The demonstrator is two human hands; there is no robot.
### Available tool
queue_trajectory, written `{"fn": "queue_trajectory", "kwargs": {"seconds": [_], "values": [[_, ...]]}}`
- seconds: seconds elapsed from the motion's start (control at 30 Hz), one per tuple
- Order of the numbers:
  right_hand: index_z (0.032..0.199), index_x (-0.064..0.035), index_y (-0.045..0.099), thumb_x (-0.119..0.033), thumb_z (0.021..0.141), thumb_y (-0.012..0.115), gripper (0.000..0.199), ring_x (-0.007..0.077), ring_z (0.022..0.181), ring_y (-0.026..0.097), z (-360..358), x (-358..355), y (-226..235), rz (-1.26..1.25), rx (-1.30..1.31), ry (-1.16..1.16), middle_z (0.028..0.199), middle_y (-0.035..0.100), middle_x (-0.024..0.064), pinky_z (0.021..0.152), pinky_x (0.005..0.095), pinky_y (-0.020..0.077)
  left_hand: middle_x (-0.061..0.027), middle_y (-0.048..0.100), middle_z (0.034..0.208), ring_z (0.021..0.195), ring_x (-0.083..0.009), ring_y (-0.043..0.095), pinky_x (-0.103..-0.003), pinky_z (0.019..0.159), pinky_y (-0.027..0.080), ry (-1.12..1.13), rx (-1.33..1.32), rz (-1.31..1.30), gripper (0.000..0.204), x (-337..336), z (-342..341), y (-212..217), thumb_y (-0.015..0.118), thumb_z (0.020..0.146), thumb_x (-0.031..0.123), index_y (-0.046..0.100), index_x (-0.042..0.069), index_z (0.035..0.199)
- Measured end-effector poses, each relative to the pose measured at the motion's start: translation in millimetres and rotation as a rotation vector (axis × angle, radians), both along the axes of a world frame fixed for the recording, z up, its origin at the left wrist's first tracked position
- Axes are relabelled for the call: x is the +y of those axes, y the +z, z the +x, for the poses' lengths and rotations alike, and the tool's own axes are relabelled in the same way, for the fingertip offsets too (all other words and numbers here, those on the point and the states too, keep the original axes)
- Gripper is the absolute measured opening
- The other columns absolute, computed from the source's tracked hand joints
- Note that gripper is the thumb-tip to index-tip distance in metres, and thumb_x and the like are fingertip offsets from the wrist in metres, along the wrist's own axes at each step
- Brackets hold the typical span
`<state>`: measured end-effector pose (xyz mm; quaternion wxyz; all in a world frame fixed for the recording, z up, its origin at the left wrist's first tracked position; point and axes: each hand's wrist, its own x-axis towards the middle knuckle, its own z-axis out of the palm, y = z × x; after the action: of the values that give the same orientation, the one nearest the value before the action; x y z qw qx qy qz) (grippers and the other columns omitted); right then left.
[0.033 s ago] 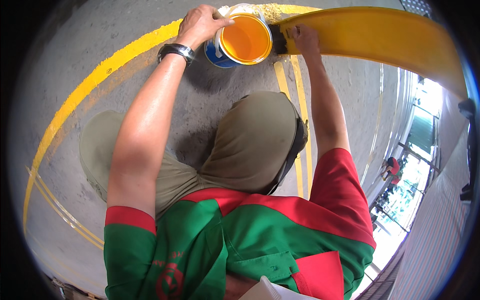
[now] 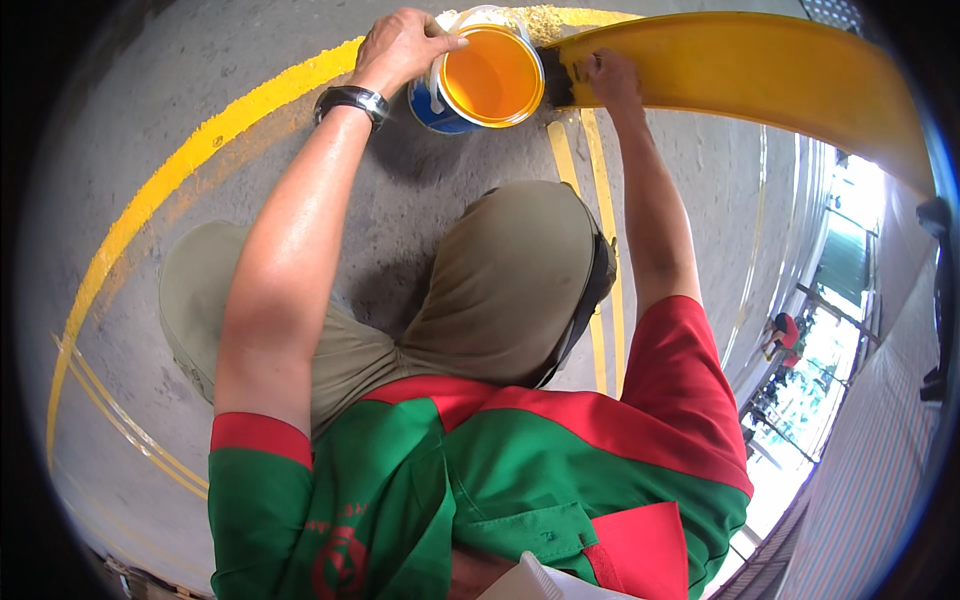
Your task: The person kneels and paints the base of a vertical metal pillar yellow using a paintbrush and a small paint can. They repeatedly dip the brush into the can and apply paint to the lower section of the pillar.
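Observation:
A round paint can (image 2: pixel 440 112) with a blue and white side tilts toward me. Yellow-orange paint (image 2: pixel 492 75) shows inside its rim. My left hand (image 2: pixel 400 48) grips the can's left rim, with the thumb over the edge; a dark-strapped watch is on that wrist. To the can's right, my right hand (image 2: pixel 612 78) is closed in front of a curved yellow post (image 2: pixel 740 65), near its black end band (image 2: pixel 556 78). What those fingers hold, if anything, is too small to make out.
A freshly yellow painted line (image 2: pixel 225 130) curves across the grey concrete floor (image 2: pixel 270 60). Thinner yellow lines (image 2: pixel 600 190) run beside my right knee. Another person (image 2: pixel 783 335) in red is far off at the right, near a striped sheet (image 2: pixel 865 440).

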<state>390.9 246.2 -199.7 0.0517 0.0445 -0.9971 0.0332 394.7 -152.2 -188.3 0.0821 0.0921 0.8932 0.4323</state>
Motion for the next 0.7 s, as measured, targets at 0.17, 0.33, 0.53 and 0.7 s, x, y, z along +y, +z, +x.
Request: {"fn": "queue_trajectory", "kwargs": {"seconds": [0.17,0.33,0.53,0.7], "values": [[0.106,-0.0054,0.073,-0.037,0.100,0.065,0.033,0.0440,0.090,0.072,7.5,-0.2,2.9,-0.084,0.028,0.022,0.095,0.075,0.0226,0.082,0.0530,0.0572,-0.0174,0.079,0.097,0.088,-0.0302,0.077,-0.041,0.084,0.058,-0.011,-0.011,0.000,0.057,0.4,2.1,11.5,0.080,0.088,0.055,0.080,0.001,0.109],[0.105,-0.0050,0.074,-0.036,0.102,0.062,0.033,0.0428,0.087,0.072,5.7,-7.4,1.7,0.093,-0.095,-0.032,0.093,0.075,0.0214,0.078,0.0507,0.0571,-0.0240,0.076,0.087,0.083,-0.0334,0.078,-0.043,0.077,0.058,0.074,-0.104,0.121,0.036,2.6,13.2,29.8,0.085,0.084,0.038,0.082,0.003,0.092],[0.100,-0.0034,0.074,-0.033,0.101,0.061,0.032,0.0432,0.087,0.072,-1.4,-8.4,6.4,0.086,-0.028,0.022,0.092,0.074,0.0224,0.080,0.0511,0.0563,-0.0232,0.077,0.087,0.081,-0.0331,0.077,-0.042,0.076,0.058,0.085,-0.102,0.140,0.033,-1.8,16.2,37.0,0.085,0.084,0.035,0.082,0.003,0.091],[0.098,-0.0041,0.073,-0.035,0.101,0.060,0.034,0.0453,0.092,0.071,1.3,-5.6,6.5,0.099,-0.153,0.010,0.096,0.075,0.0230,0.084,0.0542,0.0567,-0.0226,0.077,0.086,0.080,-0.0326,0.077,-0.042,0.076,0.058,0.090,-0.101,0.157,0.033,-1.7,16.1,34.7,0.086,0.084,0.035,0.081,0.003,0.090]]}}
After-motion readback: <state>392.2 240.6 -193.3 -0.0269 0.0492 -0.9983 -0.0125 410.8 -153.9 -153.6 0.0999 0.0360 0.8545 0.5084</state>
